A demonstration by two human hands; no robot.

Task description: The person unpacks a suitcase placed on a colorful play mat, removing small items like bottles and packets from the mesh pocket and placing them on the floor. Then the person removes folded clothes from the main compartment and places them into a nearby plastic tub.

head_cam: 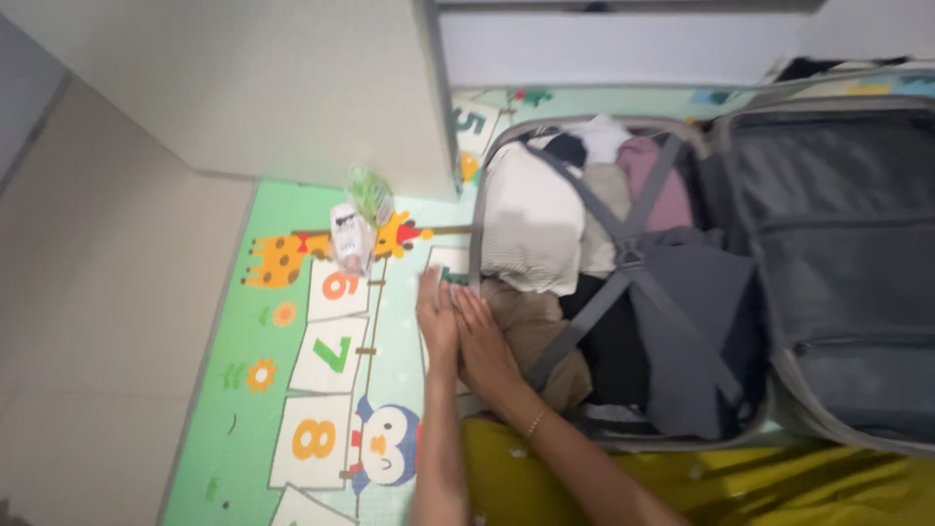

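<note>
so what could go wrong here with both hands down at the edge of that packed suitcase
The left hand and right hand press at the suitcase rim, so fingers could get pinched if the lid swings shut. The folded clothes sit heaped above the cross straps and may spill. The small packets outside could be left behind.

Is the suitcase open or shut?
Open: the suitcase lies flat, lid folded out right, clothes showing under crossed straps.

Left hand [437,314] flat, fingers extended, right hand [484,343] pressed alongside, apparently open, forearms converging
</note>
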